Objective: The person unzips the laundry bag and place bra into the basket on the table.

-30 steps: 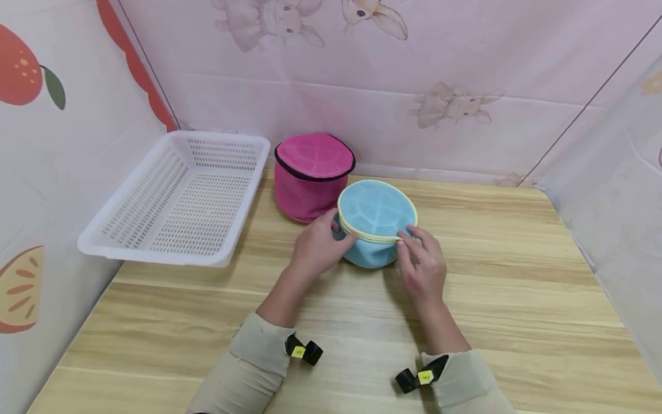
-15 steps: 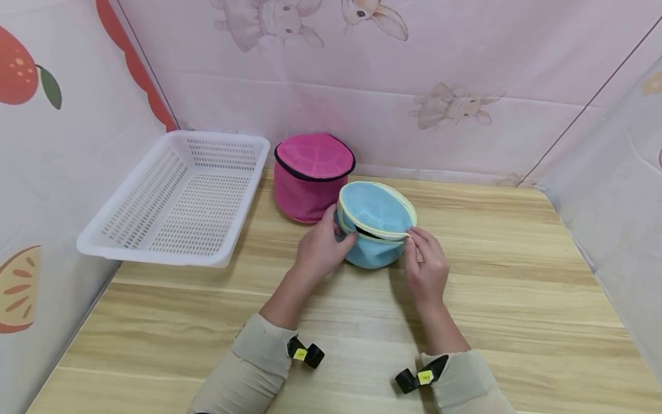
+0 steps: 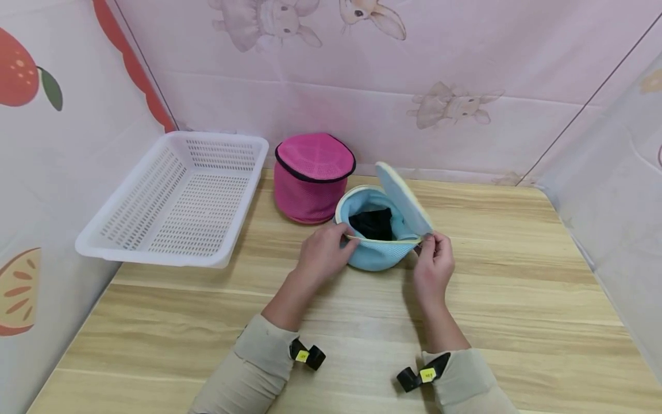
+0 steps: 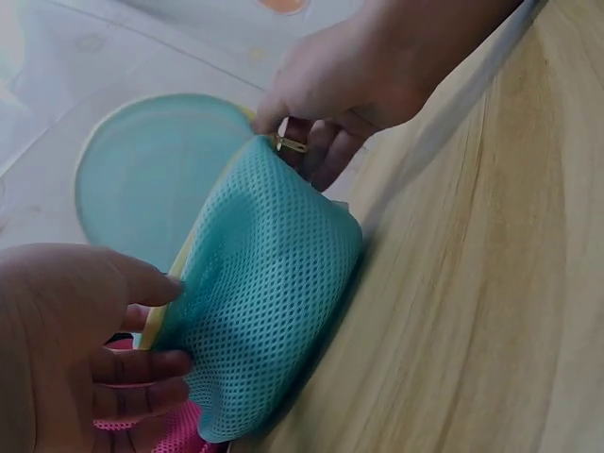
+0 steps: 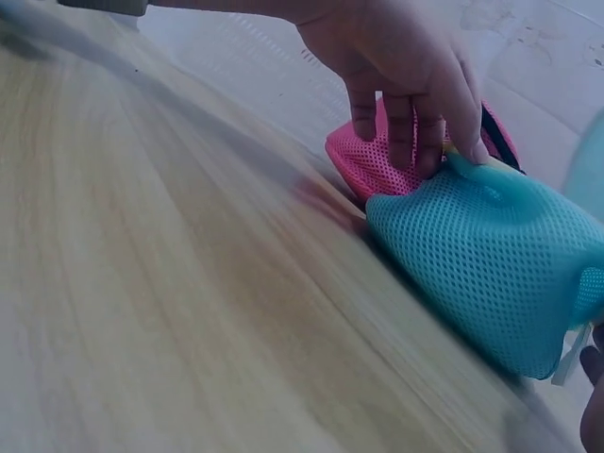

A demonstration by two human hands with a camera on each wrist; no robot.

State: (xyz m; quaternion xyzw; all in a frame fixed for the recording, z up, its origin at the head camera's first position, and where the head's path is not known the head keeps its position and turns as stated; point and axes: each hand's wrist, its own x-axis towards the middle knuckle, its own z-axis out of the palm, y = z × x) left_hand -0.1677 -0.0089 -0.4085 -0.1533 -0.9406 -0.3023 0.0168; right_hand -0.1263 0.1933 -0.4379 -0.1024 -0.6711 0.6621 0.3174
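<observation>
Far left: pale wall with fruit prints (image 3: 18, 69), red edging running down to the corner. Next, white basket (image 3: 155, 257), perforated, on the table (image 3: 517, 276) near the left wall. Then pink bag (image 3: 310, 198), mesh, dark trim round its top, upright, top in place, against or close to the back wall; it sits just behind and left of the blue bag.

Left hand (image 3: 322, 248) is at the blue bag's left front. Thumb at the yellow rim, fingers bent round the side, so it pinches the rim edge; the fingers sit slightly apart in the left wrist view.

Blue bag (image 3: 380, 256): mesh, yellow trim, on the table in front of the person, between both hands, top open. Inside lies a black item (image 3: 376, 224) (looks like cloth, exact kind can't tell). Lid (image 3: 405, 201) stands tilted up along the bag's right side, joined at the rim.

Right hand (image 3: 433, 270) is at the right front corner, thumb and fingers pinching the edge where lid and rim meet. A zip pull (image 4: 292, 145) shows right by those fingers; can't tell if they grip it. Other fingers curled.

Both sleeves beige, each with a black wrist camera (image 3: 307, 353). Back wall pink, rabbit prints (image 3: 450, 106).
</observation>
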